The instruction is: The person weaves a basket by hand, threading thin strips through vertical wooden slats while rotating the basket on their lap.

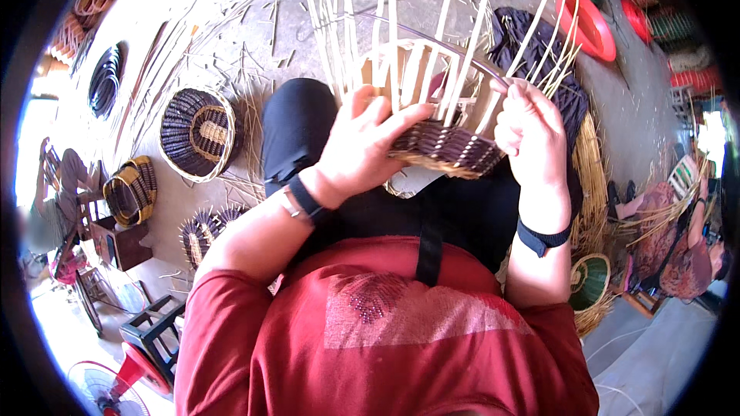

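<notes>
A half-woven wicker basket (449, 148) rests at my lap, its low wall woven in dark brown with a pale band along the bottom. Tall pale stakes (391, 31) rise from it and fan out away from me. My left hand (362, 142) is closed on the basket's left side, the thumb lying along the top of the dark weave. Between the fingertips of my right hand (530, 125), at the basket's right side, is a dark weaving strand (479, 63). It arcs from there across the stakes to the upper left. The fingers on the left partly hide the wall.
A finished-looking dark oval basket (199, 135) stands on the floor at left, near a spiky dark woven base (202, 233). A coil of dark strands (106, 81) lies farther left. At right are a red basin (587, 25), a straw bundle (590, 192) and a seated person (667, 223).
</notes>
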Motion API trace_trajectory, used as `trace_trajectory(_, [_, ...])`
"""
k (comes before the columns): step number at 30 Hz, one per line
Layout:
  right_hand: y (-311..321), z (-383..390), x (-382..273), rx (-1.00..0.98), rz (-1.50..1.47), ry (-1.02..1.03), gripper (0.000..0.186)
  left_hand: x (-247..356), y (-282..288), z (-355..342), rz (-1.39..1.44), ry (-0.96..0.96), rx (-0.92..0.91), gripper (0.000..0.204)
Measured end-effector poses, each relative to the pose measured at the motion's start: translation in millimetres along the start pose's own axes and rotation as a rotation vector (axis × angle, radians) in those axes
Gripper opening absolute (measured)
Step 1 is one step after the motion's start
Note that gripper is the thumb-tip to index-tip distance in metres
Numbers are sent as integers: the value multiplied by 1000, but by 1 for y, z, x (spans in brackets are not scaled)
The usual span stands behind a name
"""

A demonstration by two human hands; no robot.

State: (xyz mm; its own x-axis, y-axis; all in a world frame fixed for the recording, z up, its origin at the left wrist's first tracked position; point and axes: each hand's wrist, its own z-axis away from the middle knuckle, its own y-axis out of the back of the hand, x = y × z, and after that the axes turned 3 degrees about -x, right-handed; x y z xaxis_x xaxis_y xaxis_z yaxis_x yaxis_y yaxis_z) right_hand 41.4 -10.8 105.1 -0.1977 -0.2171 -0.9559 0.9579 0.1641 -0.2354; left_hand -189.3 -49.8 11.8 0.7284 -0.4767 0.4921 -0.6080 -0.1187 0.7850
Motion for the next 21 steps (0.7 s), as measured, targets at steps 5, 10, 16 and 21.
trace_trajectory(5, [20,4,34,-186,-230,0,34,-10,18,25,57,-53,-172,78])
trace_trajectory(10, [46,4,49,-251,-228,132,29,-35,23,-4,359,-87,-53,69])
trace_trajectory(16, [49,5,54,-233,-198,134,26,-101,8,-58,128,311,88,51])
trace_trajectory(21, [54,7,64,-191,-221,132,27,-148,22,-91,194,488,-227,42])
